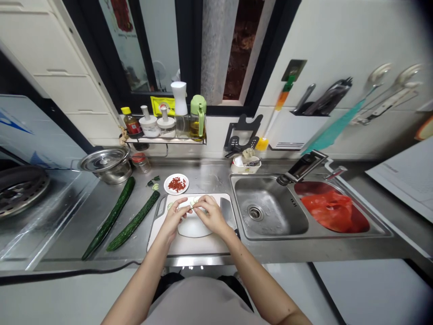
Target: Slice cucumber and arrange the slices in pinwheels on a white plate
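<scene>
Cucumber slice (191, 207) btwn both hands, over white dish (194, 228) on cutting board (206, 247).
R hand (210, 214) nearly closed, fingertips pinching slice; L hand (175, 216) half-curled, tips at slice, can't tell if gripping. Board by counter's (138, 253) front edge, L of sink (274, 216); plate w/ red bits (176, 184) just past board's far edge, toward its L corner. 2 cucumbers (133, 223) L of board; lidded metal pot (108, 167) near counter's back edge.
</scene>
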A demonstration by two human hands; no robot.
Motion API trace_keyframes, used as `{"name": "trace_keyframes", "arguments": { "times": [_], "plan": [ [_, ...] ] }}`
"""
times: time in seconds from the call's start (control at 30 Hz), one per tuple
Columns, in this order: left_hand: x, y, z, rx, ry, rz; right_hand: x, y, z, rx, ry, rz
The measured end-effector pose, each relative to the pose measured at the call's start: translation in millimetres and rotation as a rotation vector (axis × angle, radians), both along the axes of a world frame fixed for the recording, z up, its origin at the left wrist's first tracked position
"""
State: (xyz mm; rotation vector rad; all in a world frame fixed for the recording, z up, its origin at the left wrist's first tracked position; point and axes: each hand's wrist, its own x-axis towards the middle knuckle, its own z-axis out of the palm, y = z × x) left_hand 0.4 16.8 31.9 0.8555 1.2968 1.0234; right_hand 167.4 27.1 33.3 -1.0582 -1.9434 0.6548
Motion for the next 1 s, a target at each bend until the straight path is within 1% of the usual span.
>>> {"name": "trace_keyframes", "arguments": {
  "times": [0.17, 0.3, 0.5, 0.7, 0.87, 1.0],
  "plan": [
    [0.9, 0.0, -6.2, 0.041, -0.014, 0.016, 2.1, -0.9, -3.8, 0.003, -0.022, 0.004],
    [2.5, -0.7, -6.1, 0.124, -0.025, 0.032, 0.9, -2.0, -4.3, -0.016, -0.015, 0.006],
    [2.3, -4.9, -5.9, 0.226, 0.001, 0.012, -4.1, -1.5, -2.5, -0.074, 0.027, -0.008],
    [3.1, -9.0, -8.7, 0.316, 0.092, -0.011, -9.8, -0.1, -6.3, -0.191, 0.093, -0.016],
    [6.2, -12.6, -9.3, 0.379, 0.185, 0.020, -13.3, -0.8, -8.9, -0.293, 0.200, -0.020],
    [7.4, -15.0, -11.8, 0.416, 0.278, 0.038, -13.9, -0.6, -10.5, -0.366, 0.244, -0.039]
  ]
}}
